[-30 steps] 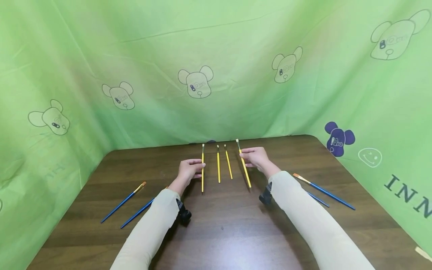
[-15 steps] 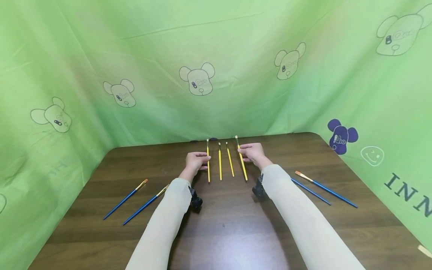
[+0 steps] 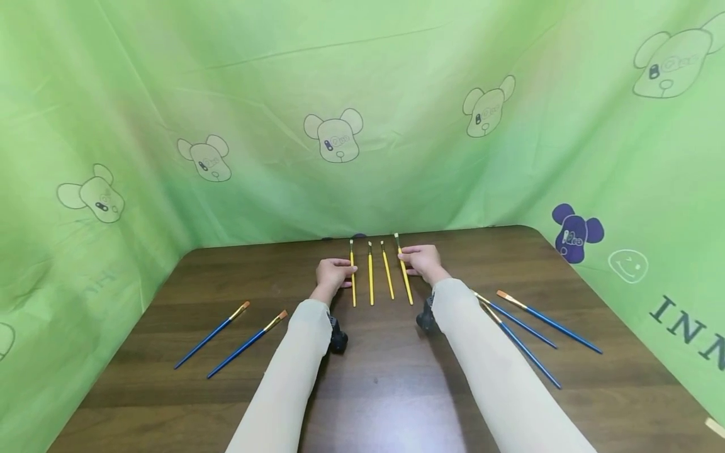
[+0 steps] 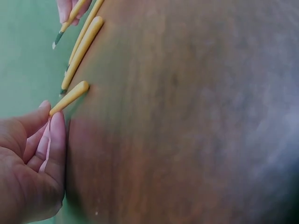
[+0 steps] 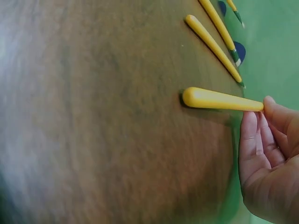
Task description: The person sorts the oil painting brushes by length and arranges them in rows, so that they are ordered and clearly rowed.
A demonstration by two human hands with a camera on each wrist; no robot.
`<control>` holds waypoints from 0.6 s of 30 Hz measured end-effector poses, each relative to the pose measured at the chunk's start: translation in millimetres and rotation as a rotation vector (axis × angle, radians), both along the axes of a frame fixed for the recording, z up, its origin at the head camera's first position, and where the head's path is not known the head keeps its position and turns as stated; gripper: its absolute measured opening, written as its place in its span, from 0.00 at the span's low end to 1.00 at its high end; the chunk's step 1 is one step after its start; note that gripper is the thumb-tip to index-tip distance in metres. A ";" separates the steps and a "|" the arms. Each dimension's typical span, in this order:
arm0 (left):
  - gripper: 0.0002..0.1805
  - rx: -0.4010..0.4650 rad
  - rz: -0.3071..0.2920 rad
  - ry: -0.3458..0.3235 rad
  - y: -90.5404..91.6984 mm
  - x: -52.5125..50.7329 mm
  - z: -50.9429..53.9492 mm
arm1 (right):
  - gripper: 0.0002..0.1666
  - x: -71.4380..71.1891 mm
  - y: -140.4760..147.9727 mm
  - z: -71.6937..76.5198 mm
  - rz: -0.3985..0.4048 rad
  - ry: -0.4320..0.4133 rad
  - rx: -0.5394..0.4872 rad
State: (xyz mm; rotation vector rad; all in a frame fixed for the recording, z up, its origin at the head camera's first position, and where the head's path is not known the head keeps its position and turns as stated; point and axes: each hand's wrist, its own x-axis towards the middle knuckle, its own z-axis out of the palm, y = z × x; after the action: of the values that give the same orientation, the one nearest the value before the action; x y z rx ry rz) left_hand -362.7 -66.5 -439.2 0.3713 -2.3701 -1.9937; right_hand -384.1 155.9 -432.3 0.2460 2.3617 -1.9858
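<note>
My left hand [image 3: 334, 274] pinches a slim yellow-handled paintbrush [image 3: 354, 290] between thumb and fingers, pale bristles pointing away from me. On the other side, my right hand [image 3: 422, 260] pinches another yellow paintbrush [image 3: 407, 284], which slants slightly. Two more yellow paintbrushes, a left one [image 3: 370, 280] and a right one [image 3: 387, 275], lie on the table between the hands. In the left wrist view, the handle end of the held paintbrush [image 4: 70, 98] sticks out past the fingertips. The right wrist view shows the other held paintbrush [image 5: 219, 99] with its bristle end hidden by the hand.
Two blue paintbrushes, one outer [image 3: 204, 341] and one inner [image 3: 240, 352], lie left on the brown wooden table [image 3: 374, 390]. Three blue paintbrushes [image 3: 557, 327] lie right, one partly behind the right sleeve. A green printed cloth [image 3: 272, 182] hangs behind. A pale object [image 3: 715, 427] is at the right edge.
My left hand has moved right with its yellow paintbrush, closer to the middle pair. My right hand has shifted slightly left with its own. More blue paintbrushes show beside the sleeves.
</note>
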 end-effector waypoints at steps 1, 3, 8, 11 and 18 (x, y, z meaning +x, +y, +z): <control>0.11 -0.010 0.005 -0.005 0.7 -0.1 -0.1 | 0.19 0.3 -0.3 -0.8 -0.006 -0.001 0.005; 0.11 -0.030 0.017 -0.015 1.8 -0.5 -0.6 | 0.19 0.1 -0.7 -2.5 -0.014 -0.003 0.012; 0.10 -0.062 0.045 -0.018 3.8 -0.1 -0.5 | 0.19 -0.7 -2.0 -5.6 -0.027 0.006 0.034; 0.09 -0.088 0.054 -0.020 5.1 1.4 -0.1 | 0.18 -0.6 -2.8 -6.9 -0.024 0.025 0.100; 0.08 -0.130 0.043 0.008 6.8 4.7 0.5 | 0.16 -0.7 -6.0 -9.3 -0.023 0.080 0.252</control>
State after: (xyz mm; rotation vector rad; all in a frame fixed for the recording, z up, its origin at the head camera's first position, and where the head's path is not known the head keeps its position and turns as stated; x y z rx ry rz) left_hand -358.0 -59.7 -438.7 0.4059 -2.4482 -1.8080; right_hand -384.8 150.0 -441.6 0.2078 2.6704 -1.7351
